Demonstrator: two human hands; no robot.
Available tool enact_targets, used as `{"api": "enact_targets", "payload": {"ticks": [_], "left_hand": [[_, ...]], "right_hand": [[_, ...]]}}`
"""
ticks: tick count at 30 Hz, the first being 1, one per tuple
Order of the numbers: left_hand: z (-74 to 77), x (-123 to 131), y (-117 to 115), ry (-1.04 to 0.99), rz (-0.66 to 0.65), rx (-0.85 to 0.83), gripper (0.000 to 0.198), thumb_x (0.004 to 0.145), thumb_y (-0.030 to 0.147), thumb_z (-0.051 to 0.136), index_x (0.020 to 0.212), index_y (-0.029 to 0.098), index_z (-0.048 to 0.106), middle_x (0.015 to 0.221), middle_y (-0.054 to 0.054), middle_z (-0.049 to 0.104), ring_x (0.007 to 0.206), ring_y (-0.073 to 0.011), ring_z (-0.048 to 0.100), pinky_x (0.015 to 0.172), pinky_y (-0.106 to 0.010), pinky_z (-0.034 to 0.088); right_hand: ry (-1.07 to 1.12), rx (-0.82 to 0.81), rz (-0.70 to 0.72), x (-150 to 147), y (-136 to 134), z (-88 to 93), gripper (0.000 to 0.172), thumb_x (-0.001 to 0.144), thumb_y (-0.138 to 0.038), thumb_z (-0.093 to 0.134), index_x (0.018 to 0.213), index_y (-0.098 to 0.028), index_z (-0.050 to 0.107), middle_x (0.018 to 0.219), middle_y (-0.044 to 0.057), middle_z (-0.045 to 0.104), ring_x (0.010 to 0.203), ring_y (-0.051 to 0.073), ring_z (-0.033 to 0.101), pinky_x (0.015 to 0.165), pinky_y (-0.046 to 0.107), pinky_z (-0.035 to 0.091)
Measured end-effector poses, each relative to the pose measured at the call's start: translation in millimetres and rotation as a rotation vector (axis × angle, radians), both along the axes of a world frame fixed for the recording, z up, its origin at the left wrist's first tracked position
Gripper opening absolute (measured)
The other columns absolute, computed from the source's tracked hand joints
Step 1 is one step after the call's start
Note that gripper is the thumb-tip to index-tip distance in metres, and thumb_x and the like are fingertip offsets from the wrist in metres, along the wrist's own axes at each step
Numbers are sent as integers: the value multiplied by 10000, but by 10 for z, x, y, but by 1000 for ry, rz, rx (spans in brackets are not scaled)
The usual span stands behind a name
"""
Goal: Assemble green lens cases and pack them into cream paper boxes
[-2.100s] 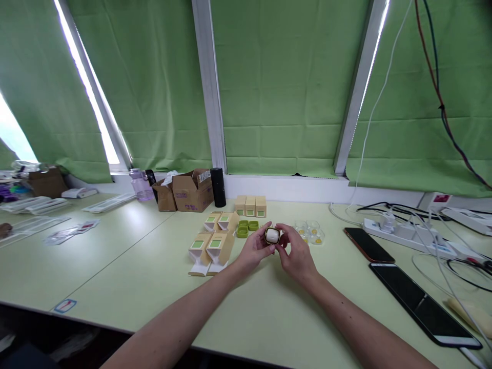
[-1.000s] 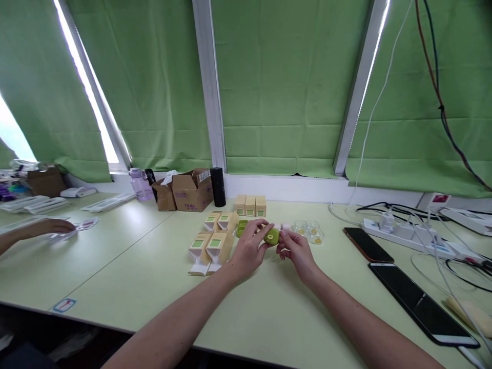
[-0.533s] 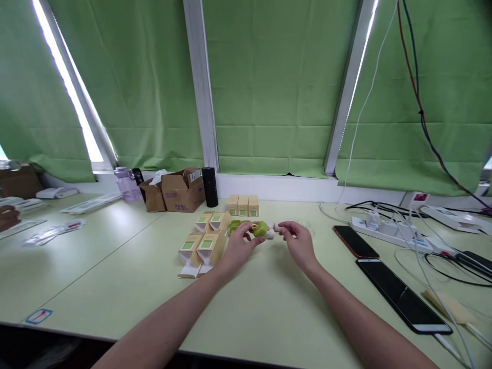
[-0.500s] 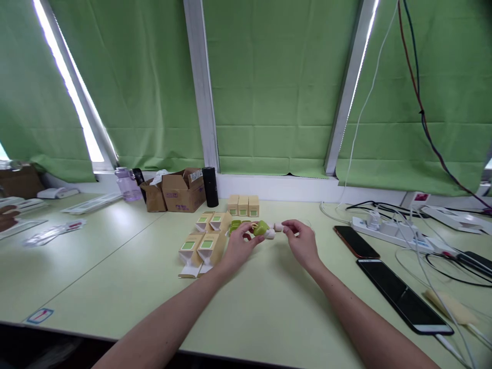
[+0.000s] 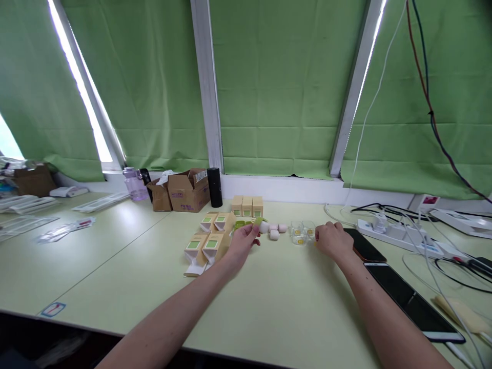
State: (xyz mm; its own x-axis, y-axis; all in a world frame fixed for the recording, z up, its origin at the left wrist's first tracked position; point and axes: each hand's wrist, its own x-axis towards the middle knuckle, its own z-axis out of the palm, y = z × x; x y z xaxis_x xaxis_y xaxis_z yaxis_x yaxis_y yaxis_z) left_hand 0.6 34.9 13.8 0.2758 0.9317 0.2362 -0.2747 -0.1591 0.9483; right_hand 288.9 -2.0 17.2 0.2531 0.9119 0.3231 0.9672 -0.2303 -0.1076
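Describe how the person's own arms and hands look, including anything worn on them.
The left hand and right hand are ungloved, with no ring visible. The left forearm and right forearm are bare: no sleeve, watch, bracelet or cable shows on either.

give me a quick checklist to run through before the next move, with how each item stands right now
1. Left hand has hold of the green case: ok, pinched between its fingers.
2. Right hand has a grip on something: cannot tell, its fingertips are turned away.
3. Clear cups close to the right hand: ok, right beside its fingers.
4. Loose white pieces in plain sight: ok, on the table between the hands.
5. Smaller phone fully visible: not ok, the right hand hides its left end.
6. Left hand clear of the paper boxes: cannot tell, it overlaps their edge in this view.
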Motion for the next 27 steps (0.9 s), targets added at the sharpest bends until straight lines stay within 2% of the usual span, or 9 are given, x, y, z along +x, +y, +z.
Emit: {"api": "enact_targets", "payload": {"ticks": [3, 6, 8, 10, 11, 14, 18, 22, 27], "left_hand": [[11, -7, -9, -35, -13, -34, 504, 752, 603, 802, 848, 115, 727, 820, -62, 603, 761, -148, 515, 670, -279, 451], [14, -9, -10, -59, -3, -52, 498, 747, 595, 812, 836, 114, 720, 829, -64, 595, 776, -149, 515, 662, -277, 451], [10, -9, -4, -70, 4, -62, 496, 745, 593, 816, 832, 115, 714, 827, -62, 589, 775, -146, 513, 657, -273, 450], [2, -8, 9, -77, 11, -71, 504, 744, 602, 812, 828, 117, 707, 818, -57, 584, 765, -141, 512, 653, -270, 448], [-3, -8, 17, -83, 16, -75, 510, 740, 609, 812, 828, 118, 705, 815, -54, 581, 763, -140, 512, 651, -269, 446], [-13, -8, 40, -117, 42, -80, 532, 716, 627, 819, 843, 122, 710, 816, -46, 579, 766, -137, 511, 646, -263, 440], [-17, -10, 51, -146, 45, -80, 531, 716, 624, 820, 861, 122, 723, 838, -55, 599, 779, -139, 516, 653, -264, 436], [-17, -10, 52, -150, 38, -68, 515, 728, 610, 817, 872, 124, 726, 849, -57, 606, 784, -141, 520, 656, -270, 443], [-14, -5, 48, -142, 57, -54, 540, 717, 641, 809, 857, 127, 721, 838, -51, 602, 778, -143, 526, 653, -277, 453]], "right_hand": [[110, 21, -16, 40, -9, 95, 139, 696, -122, 671, 765, -222, 739, 1014, 177, 699, 1094, 390, 584, 743, 445, 486], [355, 82, 19, 24, -6, 221, 66, 687, -190, 701, 740, -229, 699, 876, 126, 710, 961, 342, 640, 755, 450, 495], [641, 174, 183, -63, -1, 287, 107, 700, -289, 732, 725, -221, 653, 839, 89, 713, 899, 296, 662, 785, 438, 513], [1031, 257, 479, -212, -7, 324, 283, 682, -420, 786, 716, -212, 598, 893, 76, 728, 925, 267, 675, 820, 417, 542], [1220, 255, 582, -300, -17, 330, 358, 653, -467, 822, 721, -210, 581, 886, 73, 727, 910, 264, 683, 812, 424, 558], [1599, 199, 783, -563, -61, 297, 441, 615, -426, 894, 888, -229, 609, 1013, 73, 745, 947, 286, 724, 831, 468, 577], [1726, 169, 839, -806, -98, 141, 535, 665, -442, 859, 1106, -257, 619, 1077, 119, 759, 1009, 326, 724, 768, 476, 576], [1794, 81, 872, -941, -99, -24, 471, 721, -432, 812, 1119, -233, 656, 1217, 151, 728, 1083, 319, 703, 785, 462, 572], [1867, 13, 870, -1066, -147, -81, 427, 748, -423, 825, 1100, -227, 684, 1148, 119, 736, 1063, 282, 699, 839, 446, 586]]}}
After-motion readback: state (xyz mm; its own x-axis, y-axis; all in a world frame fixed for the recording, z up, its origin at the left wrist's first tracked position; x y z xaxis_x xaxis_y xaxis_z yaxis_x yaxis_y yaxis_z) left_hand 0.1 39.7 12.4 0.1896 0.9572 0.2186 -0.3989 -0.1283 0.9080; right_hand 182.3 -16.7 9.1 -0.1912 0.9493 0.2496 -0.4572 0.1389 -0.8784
